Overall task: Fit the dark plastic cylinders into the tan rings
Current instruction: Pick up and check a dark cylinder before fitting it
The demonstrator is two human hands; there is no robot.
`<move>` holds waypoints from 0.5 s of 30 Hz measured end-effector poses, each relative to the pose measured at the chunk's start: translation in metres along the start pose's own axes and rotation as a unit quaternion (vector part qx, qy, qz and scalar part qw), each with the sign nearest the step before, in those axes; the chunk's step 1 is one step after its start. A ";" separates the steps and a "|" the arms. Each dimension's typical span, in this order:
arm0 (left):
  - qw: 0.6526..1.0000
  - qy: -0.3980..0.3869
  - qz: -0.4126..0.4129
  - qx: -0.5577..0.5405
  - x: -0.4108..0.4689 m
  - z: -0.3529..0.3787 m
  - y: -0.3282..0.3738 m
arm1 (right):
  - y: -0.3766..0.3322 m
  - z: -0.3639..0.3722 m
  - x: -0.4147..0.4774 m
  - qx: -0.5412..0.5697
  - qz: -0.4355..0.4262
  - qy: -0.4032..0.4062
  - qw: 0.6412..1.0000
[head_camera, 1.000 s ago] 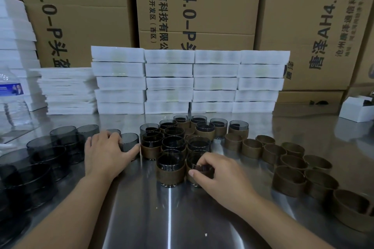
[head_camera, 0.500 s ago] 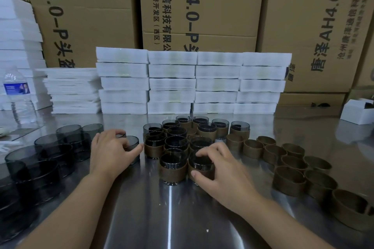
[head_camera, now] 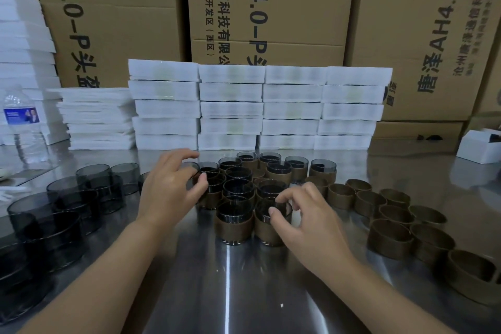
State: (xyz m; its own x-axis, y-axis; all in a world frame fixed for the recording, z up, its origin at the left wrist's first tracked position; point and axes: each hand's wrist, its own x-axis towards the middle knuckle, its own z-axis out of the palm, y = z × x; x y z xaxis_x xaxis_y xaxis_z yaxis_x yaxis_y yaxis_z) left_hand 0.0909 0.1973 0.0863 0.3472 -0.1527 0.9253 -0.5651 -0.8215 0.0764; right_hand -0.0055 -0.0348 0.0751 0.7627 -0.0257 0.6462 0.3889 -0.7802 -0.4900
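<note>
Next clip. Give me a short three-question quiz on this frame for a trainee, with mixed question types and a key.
1. True or false: the empty tan rings lie left of the ringed cylinders.
2. Fill in: the loose dark cylinders stand on the ___ side of the table.
3. The right hand has its fingers on: A) an empty tan ring; B) the front right ringed cylinder; C) a loose dark cylinder.

Key: 1 false, they lie to the right. 2 left. 3 B.
</note>
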 end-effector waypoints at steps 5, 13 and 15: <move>0.996 0.065 0.064 0.004 0.010 -0.001 0.017 | 0.015 -0.001 0.004 0.007 0.129 -0.133 0.983; 0.984 0.061 0.137 -0.091 0.011 -0.004 0.074 | 0.021 0.003 0.007 -0.017 0.088 -0.271 0.959; 0.974 0.056 0.186 -0.115 0.007 -0.003 0.091 | 0.016 0.001 0.007 -0.017 0.077 -0.268 0.960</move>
State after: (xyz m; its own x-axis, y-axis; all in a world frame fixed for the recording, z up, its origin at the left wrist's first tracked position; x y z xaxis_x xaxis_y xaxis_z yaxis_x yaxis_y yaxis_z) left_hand 0.0399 0.1225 0.1009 0.0103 -0.3443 0.9388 -0.7929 -0.5749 -0.2021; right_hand 0.0063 -0.0468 0.0716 0.9696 0.1761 0.1696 0.2405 -0.8127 -0.5307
